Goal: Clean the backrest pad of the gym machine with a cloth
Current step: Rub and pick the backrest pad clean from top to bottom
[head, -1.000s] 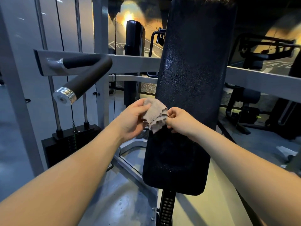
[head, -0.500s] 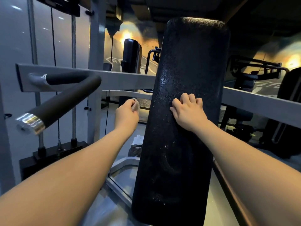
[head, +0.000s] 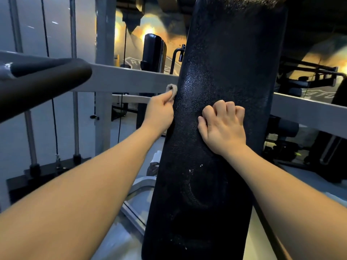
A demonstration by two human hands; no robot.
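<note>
Head view: the black backrest pad (head: 225, 62) stands upright through the middle of the frame.

Grip, left: the left hand (head: 159, 112) pinches a small grey cloth (head: 171, 89) between thumb and fingers. The cloth is bunched and touches the pad's left edge at about mid-height. Only a tuft shows above the fingers.

Grip, right: the right hand (head: 223, 128) rests on the pad face with its fingers curled under. Nothing is visible in it. It looks to be bracing the pad.

Pad condition: pale specks (head: 195, 167) sit lower on the face, below both hands. My judgement is that most of the face is not yet wiped.

Risks, as I judge them:
- The cloth is wadded small, so each pass would cover a narrow strip. Streaks and missed bands are likely, the specks among them.
- The pinch holds little fabric. A firm drag over the textured vinyl could pull the cloth loose, and it would fall to the floor beside the frame.
- The cloth is working at the very edge and could slide off the side and catch the grey crossbar (head: 131, 81) just behind.
- The bare right hand on the face may leave fresh marks on any area that is cleaned.
- The black foam handle (head: 47, 81) hangs near the left forearm, so a wide stroke could knock it.
</note>
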